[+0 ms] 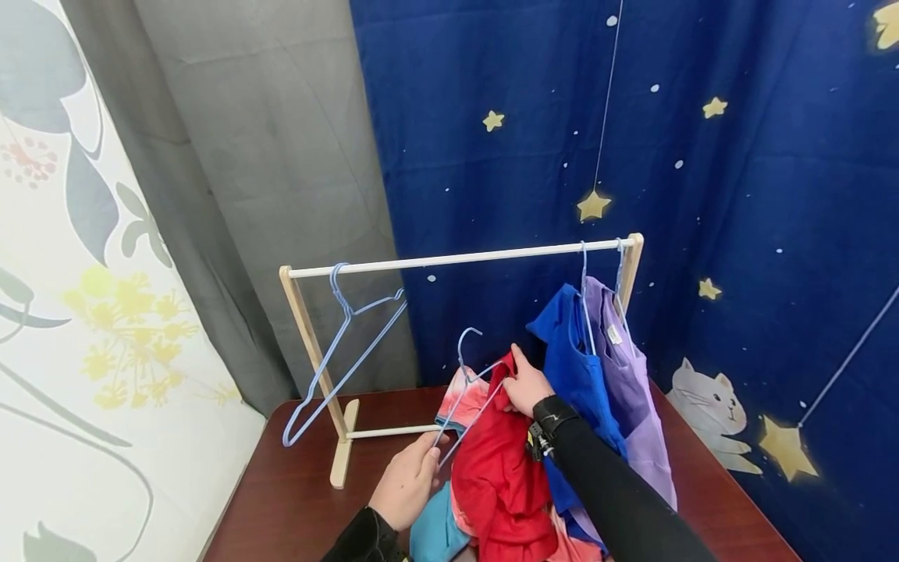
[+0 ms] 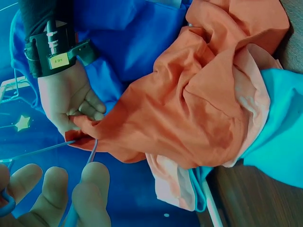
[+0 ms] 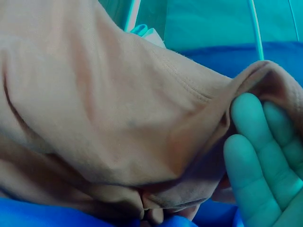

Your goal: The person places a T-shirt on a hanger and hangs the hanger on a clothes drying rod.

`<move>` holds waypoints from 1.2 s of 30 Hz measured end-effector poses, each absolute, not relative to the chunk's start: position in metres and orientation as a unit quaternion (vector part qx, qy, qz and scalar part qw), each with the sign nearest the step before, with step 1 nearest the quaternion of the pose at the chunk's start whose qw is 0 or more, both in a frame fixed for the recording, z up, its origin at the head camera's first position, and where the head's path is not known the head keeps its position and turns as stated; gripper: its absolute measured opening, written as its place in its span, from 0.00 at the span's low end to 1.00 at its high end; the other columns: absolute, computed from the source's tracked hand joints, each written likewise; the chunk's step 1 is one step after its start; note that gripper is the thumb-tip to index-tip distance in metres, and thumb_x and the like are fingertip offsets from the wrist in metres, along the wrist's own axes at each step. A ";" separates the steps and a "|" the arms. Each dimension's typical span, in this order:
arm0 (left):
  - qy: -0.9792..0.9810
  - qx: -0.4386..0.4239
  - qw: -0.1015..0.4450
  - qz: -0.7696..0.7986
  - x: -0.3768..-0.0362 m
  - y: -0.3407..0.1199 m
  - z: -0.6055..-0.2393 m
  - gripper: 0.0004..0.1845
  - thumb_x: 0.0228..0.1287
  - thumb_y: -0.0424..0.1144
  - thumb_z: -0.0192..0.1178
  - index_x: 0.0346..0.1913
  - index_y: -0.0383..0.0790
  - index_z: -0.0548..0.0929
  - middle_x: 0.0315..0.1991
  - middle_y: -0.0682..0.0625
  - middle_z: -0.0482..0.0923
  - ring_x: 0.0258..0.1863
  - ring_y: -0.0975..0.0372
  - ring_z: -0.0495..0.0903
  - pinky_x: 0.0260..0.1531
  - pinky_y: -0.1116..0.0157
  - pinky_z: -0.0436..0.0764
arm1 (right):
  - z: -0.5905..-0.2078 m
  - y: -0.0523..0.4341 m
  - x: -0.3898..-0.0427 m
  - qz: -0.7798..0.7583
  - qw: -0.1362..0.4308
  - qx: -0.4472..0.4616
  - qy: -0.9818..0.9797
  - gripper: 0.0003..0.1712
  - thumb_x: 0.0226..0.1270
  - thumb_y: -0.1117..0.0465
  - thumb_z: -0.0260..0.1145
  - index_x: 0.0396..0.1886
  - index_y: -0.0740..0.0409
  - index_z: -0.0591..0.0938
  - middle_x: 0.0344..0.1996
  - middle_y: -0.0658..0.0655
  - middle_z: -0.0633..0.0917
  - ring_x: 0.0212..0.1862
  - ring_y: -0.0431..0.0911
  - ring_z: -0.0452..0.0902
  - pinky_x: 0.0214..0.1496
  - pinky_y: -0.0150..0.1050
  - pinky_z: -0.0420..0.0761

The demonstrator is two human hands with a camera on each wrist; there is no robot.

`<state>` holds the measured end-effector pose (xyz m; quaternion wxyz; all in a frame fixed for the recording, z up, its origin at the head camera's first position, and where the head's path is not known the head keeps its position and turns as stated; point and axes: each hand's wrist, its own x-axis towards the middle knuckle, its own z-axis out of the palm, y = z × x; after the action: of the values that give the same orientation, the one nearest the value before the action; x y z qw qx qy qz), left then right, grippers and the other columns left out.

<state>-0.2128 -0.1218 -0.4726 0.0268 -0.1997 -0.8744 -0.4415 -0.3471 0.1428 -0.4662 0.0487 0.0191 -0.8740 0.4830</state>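
Observation:
My left hand (image 1: pixel 407 480) pinches one end of a light blue clothes hanger (image 1: pixel 460 355) between thumb and fingers. The hook points up, free of the rack. At the hanger's other end, my right hand (image 1: pixel 527 389) grips the edge of a red garment (image 1: pixel 499 468), with that end of the hanger inside the cloth. In the left wrist view the garment (image 2: pixel 189 104) looks orange, and the hanger's tip runs into its opening by the right hand (image 2: pixel 68 94). The right wrist view has the fingers (image 3: pixel 253 175) against a fold of the cloth; the thumb is hidden.
A clothes rack (image 1: pixel 463 257) stands on the brown table (image 1: pixel 281 499). A bare hanger (image 1: pixel 337 382) hangs at its left; a blue garment (image 1: pixel 572 336) and a purple garment (image 1: pixel 642 414) hang at its right. Teal cloth (image 1: pixel 438 527) and pink-white cloth (image 1: pixel 463 386) lie by the red garment.

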 end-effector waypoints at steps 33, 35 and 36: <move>-0.870 -0.203 0.041 -0.447 -0.222 -0.104 -0.470 0.12 0.82 0.40 0.46 0.56 0.49 0.79 0.24 0.55 0.74 0.23 0.64 0.77 0.30 0.65 0.76 | -0.455 0.140 -0.345 0.326 0.281 0.173 -0.886 0.20 0.77 0.63 0.56 0.63 0.60 0.82 0.65 0.60 0.78 0.73 0.55 0.65 0.74 0.49 0.59; -0.870 -0.201 0.039 -0.448 -0.224 -0.104 -0.470 0.11 0.82 0.40 0.46 0.54 0.50 0.79 0.23 0.56 0.73 0.22 0.66 0.76 0.29 0.65 0.76 | -0.454 0.138 -0.345 0.331 0.271 0.175 -0.887 0.20 0.77 0.62 0.56 0.63 0.58 0.82 0.66 0.59 0.78 0.73 0.54 0.65 0.74 0.49 0.60; -0.870 -0.200 0.038 -0.449 -0.224 -0.104 -0.470 0.10 0.82 0.40 0.46 0.53 0.51 0.79 0.23 0.56 0.73 0.22 0.66 0.75 0.29 0.65 0.76 | -0.454 0.137 -0.344 0.333 0.270 0.177 -0.886 0.20 0.77 0.62 0.56 0.64 0.58 0.82 0.65 0.59 0.78 0.72 0.54 0.65 0.74 0.50 0.61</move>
<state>-0.2244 -0.1036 -0.4696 0.0381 -0.2001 -0.8700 -0.4490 -0.3444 0.1374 -0.4542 0.2699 0.1769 -0.8860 0.3330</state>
